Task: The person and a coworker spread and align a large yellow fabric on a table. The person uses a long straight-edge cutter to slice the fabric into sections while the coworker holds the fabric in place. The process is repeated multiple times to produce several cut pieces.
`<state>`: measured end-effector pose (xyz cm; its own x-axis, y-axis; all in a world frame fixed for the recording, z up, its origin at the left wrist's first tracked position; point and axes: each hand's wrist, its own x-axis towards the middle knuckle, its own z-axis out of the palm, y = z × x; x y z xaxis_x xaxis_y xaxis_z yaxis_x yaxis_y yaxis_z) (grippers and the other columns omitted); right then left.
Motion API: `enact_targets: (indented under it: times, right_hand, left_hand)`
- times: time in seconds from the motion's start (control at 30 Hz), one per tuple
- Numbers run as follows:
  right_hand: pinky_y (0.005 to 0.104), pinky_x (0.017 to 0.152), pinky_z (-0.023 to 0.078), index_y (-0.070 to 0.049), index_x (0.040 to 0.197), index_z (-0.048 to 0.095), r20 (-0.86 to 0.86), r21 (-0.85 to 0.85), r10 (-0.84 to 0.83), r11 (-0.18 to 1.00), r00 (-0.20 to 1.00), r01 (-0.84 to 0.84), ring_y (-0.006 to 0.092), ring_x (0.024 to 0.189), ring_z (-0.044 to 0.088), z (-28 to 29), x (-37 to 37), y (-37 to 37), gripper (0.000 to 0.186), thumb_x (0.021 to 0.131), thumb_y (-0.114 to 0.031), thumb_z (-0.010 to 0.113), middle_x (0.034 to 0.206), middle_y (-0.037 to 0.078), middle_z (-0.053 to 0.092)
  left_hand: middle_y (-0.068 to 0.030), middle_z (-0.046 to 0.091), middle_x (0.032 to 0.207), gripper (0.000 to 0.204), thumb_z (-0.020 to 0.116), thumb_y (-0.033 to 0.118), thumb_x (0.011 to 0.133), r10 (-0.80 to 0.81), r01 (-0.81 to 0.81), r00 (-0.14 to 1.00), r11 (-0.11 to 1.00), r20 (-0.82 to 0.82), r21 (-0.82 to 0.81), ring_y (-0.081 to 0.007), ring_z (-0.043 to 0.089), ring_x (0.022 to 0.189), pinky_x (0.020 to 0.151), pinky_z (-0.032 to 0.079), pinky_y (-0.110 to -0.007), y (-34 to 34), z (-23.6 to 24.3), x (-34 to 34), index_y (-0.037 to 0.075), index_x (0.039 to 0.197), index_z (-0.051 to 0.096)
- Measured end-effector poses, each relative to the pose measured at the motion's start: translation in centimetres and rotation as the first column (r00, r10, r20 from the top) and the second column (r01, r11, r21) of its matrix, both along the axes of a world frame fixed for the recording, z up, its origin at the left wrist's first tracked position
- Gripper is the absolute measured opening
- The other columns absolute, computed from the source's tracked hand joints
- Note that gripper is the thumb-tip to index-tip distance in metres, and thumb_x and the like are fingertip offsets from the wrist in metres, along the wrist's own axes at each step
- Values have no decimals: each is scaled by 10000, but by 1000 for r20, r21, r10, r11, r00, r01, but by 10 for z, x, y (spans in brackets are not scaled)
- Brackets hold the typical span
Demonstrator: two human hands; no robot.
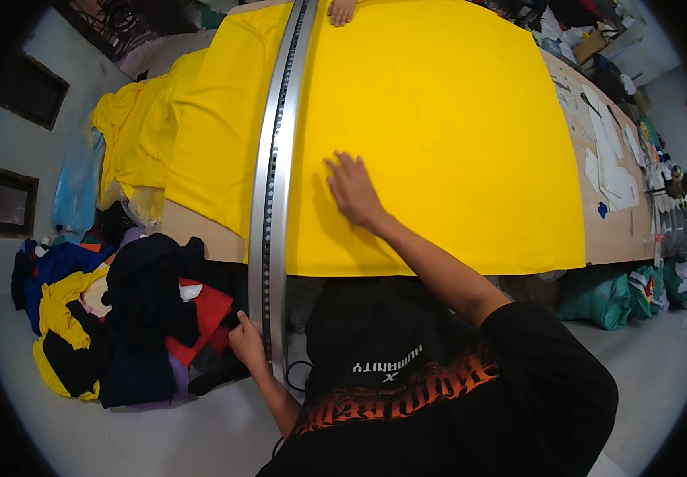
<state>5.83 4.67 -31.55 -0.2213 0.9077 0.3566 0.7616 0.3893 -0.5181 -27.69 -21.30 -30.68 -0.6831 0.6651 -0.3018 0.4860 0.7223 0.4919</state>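
Head view: yellow cloth [447, 143] beneath right hand [353, 191] — fingers spread; left hand [248, 342] beside metal rail [280, 183] — grip unclear.

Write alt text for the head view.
A person's right hand is spread over yellow cloth on a table, while their left hand touches the near end of a long metal rail crossing it. Another person's hand shows at the far side; clothes are heaped at left.

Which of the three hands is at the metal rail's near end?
The wearer's left hand, at the rail; the right hand is over the yellow cloth, and the co-worker's hand is near the picture's top.
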Motion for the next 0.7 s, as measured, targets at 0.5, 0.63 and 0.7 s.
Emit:
enact_targets:
  times: [0.5, 0.63, 0.7]
  right_hand:
    - [516, 1202, 358, -45, 1383, 618, -105, -34, -498, 867, 861, 497, 401, 1373, 514, 21, 166, -128, 331, 1077, -115, 513, 1431, 214, 587]
    - [471, 1130, 428, -14, 1338, 636, -220, -30, -729, 669, 648, 742, 378, 1308, 560, 35, 205, -183, 305, 1063, -70, 517, 1362, 202, 625]
    - [454, 1103, 444, 10, 1291, 648, -307, -23, -803, 543, 511, 840, 371, 1256, 593, 34, 215, -207, 280, 1049, -33, 514, 1294, 192, 657]
  left_hand:
    - [-239, 723, 1265, 661, 621, 612, 987, -326, 268, 892, 939, -312, -216, -442, 695, 1145, 957, 550, -544, 236, -70, -3, 13, 1260, 681]
    - [-256, 691, 1324, 654, 655, 520, 991, -368, 358, 921, 929, -125, -93, -457, 683, 1161, 956, 549, -529, 264, -125, -24, -18, 1362, 625]
    - [-221, 681, 1352, 626, 622, 441, 1020, -285, 254, 905, 958, 316, 134, -414, 689, 1160, 961, 546, -505, 286, -148, -46, -48, 1408, 582]
